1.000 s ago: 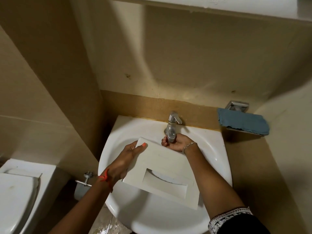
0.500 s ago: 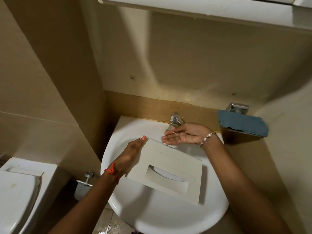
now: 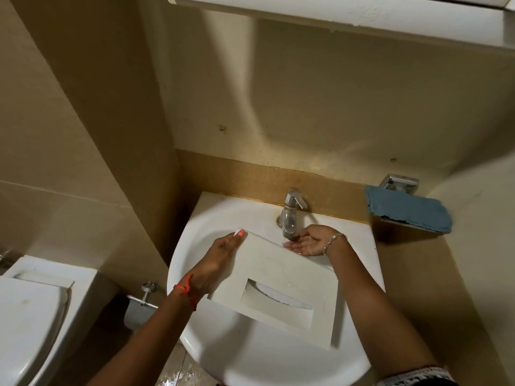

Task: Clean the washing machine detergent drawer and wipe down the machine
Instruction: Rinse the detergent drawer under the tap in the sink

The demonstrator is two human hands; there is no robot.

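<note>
The white detergent drawer (image 3: pixel 281 277) is held face up over the white sink (image 3: pixel 195 246), its recessed handle toward me. My left hand (image 3: pixel 217 263) grips the drawer's left end, thumb on the top corner. My right hand (image 3: pixel 312 242) is palm up with straight fingers, cupped under the spout of the chrome tap (image 3: pixel 291 215), just beyond the drawer's far edge. The rest of the drawer below its front panel is hidden.
A blue cloth (image 3: pixel 408 211) lies on a chrome wall holder at the right. A white toilet (image 3: pixel 30 324) stands at the lower left, with a chrome roll holder (image 3: pixel 142 298) between it and the sink. A white shelf (image 3: pixel 334 15) overhangs above.
My right hand let go of the tap, turned palm up and now sits lower, under the spout. The left hand keeps its grip on the drawer.
</note>
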